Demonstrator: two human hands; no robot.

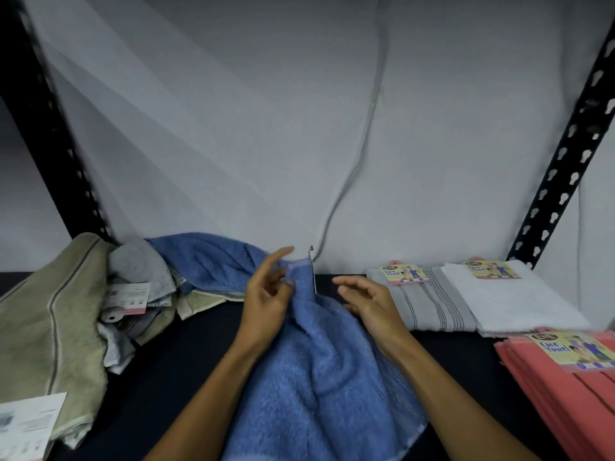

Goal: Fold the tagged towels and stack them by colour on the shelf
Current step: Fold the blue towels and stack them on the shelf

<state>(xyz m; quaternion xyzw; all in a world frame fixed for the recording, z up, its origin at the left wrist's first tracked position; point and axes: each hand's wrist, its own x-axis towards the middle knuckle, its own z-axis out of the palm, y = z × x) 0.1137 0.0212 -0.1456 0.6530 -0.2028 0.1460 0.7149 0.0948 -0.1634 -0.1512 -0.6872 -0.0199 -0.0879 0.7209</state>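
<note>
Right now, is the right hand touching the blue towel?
Touching. In the head view the right hand has its lower fingers pressed into the blue towel, no gap there; index and thumb are raised clear of it.

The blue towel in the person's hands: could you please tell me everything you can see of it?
The blue towel is thick, fluffy terry with a smoother woven band near its edges. It is unfolded and rumpled, draped from the hands down toward the camera over the dark shelf surface. The left hand pinches its raised upper corner, where a thin card tag stands edge-on. The right hand rests on its right side, fingers loosely curled. Whether it joins the blue cloth behind is unclear.
</note>
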